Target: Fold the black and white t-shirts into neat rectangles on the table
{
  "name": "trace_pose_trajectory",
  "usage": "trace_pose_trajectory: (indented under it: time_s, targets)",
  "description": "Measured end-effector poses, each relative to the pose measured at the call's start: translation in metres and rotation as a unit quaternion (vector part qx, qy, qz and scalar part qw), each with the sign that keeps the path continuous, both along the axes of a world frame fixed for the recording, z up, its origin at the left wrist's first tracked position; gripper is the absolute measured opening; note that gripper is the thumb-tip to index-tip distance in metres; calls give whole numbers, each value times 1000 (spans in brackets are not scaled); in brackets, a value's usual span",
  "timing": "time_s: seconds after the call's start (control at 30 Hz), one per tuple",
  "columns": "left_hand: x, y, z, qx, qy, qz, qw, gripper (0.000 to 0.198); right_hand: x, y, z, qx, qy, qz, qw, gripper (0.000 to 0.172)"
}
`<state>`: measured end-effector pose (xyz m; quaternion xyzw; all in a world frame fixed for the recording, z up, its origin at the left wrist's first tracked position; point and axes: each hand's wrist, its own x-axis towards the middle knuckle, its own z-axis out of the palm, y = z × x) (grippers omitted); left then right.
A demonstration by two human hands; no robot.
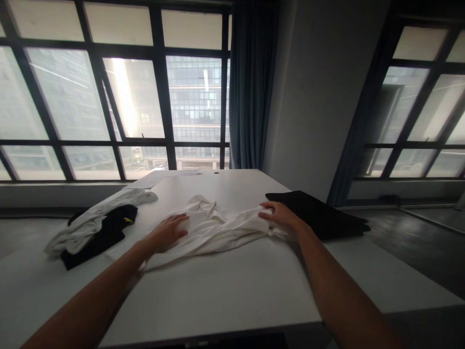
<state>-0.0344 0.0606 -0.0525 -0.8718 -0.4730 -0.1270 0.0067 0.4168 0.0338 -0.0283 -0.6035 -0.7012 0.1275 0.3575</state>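
A crumpled white garment (214, 228) lies in the middle of the white table (225, 291). My left hand (167, 232) rests flat on its left part, fingers stretched out. My right hand (279, 213) lies on the garment's right end, its fingers curled onto the cloth beside the dark folded cloth; whether it grips the fabric I cannot make out.
A pile of white and black clothes (94, 230) sits at the table's left. A black folded cloth (319, 213) lies at the right edge. Papers (160, 178) lie at the far side near the windows. A blue curtain (250, 87) hangs behind.
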Motion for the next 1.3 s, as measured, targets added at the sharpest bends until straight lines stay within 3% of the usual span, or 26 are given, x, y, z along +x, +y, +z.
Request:
trace_pose_trajectory:
  time_s: [0.07, 0.13, 0.23, 0.33, 0.4, 0.47, 0.53, 0.6, 0.67, 0.73, 0.83, 0.87, 0.93, 1.0, 1.07, 1.1, 1.17, 1.23, 1.3]
  targets:
    - [1, 3, -9, -55, 36, -7, 998, 68, -4, -2, -3, -55, -31, 51, 997, 58]
    - [-4, 3, -6, -90, 78, 47, 992, 71, -7, -5, -3, -79, -50, 57, 994, 53]
    - [-18, -2, 13, -105, 117, 153, 976, 71, -10, -14, 11, -85, -46, 65, 993, 37]
    - [-31, -8, 33, -150, 132, 214, 956, 69, -15, -25, 28, -86, 5, 138, 987, 44]
    - [-31, -8, 36, -140, 132, 222, 956, 59, -19, -29, 32, -86, 47, 172, 980, 52]
    - [-25, -5, 29, -59, 110, 171, 977, 51, -25, -27, 28, -96, 61, 164, 980, 54]
    - [-14, -2, 16, -5, 63, 67, 996, 57, -33, -23, 19, -96, 36, 123, 987, 52]
    - [-4, 2, 3, -8, 16, -29, 999, 58, -39, -18, 13, -58, 8, 72, 996, 48]
    - [0, 4, -1, -37, 5, -50, 998, 55, -41, -16, 16, 13, 6, 39, 999, 44]
    - [-6, 6, 5, -52, 32, -22, 998, 53, -35, -20, 30, 96, 28, 8, 995, 43]
    - [-29, 12, 26, -36, 85, 67, 993, 36, -16, -35, 61, 181, 70, -53, 980, 49]
    - [-39, 14, 33, -15, 95, 104, 990, 33, -8, -41, 69, 169, 73, -52, 982, 51]
    - [-56, 20, 45, 28, 104, 167, 980, 34, 5, -52, 77, 34, 42, 30, 998, 52]
    - [-65, 25, 48, 51, 106, 194, 974, 35, 10, -54, 73, -156, -5, 128, 979, 51]
    - [-65, 30, 43, 46, 101, 200, 973, 42, 5, -45, 60, -250, -44, 151, 955, 54]
    - [-62, 33, 38, 32, 100, 201, 974, 48, -1, -37, 51, -241, -63, 131, 959, 56]
    - [-51, 39, 25, -12, 101, 191, 976, 59, -18, -16, 32, -139, -108, 69, 982, 58]
    - [-42, 42, 13, -45, 102, 161, 981, 56, -35, 3, 13, -51, -161, 35, 985, 60]
    - [-39, 42, 7, -43, 92, 120, 988, 47, -45, 14, 0, -34, -198, 29, 979, 48]
